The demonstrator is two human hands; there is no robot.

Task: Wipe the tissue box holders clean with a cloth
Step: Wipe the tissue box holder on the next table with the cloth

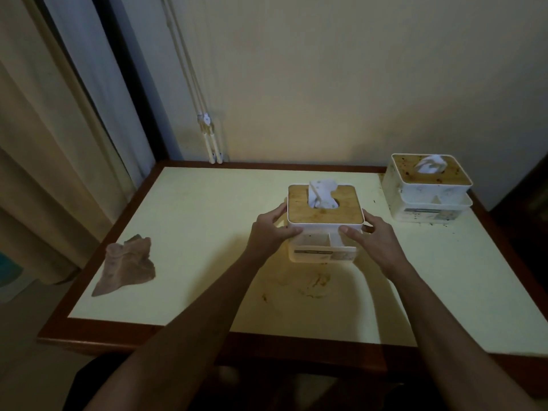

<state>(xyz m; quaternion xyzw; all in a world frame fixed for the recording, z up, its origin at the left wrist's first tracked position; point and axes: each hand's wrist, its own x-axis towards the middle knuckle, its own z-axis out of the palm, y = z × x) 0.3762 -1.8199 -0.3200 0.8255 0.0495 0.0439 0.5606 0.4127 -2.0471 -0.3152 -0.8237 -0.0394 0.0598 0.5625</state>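
Near holder [323,229]: stands mid-worktop, wooden lid on, tissue [321,192] poking out; its lid looks clean.
Hands: left hand [271,229] and right hand [373,235] clasp its two sides, thumbs on the front, fingers curled round.
Far holder [427,188]: back right corner, lid and sides speckled with dark spots.
Cloth [126,266]: crumpled, well apart at the left, untouched.
Worktop [207,232]: cream, brown smears just in front of the near holder.
Advice: likely set this one aside level, then fetch the cloth for the spotted one.
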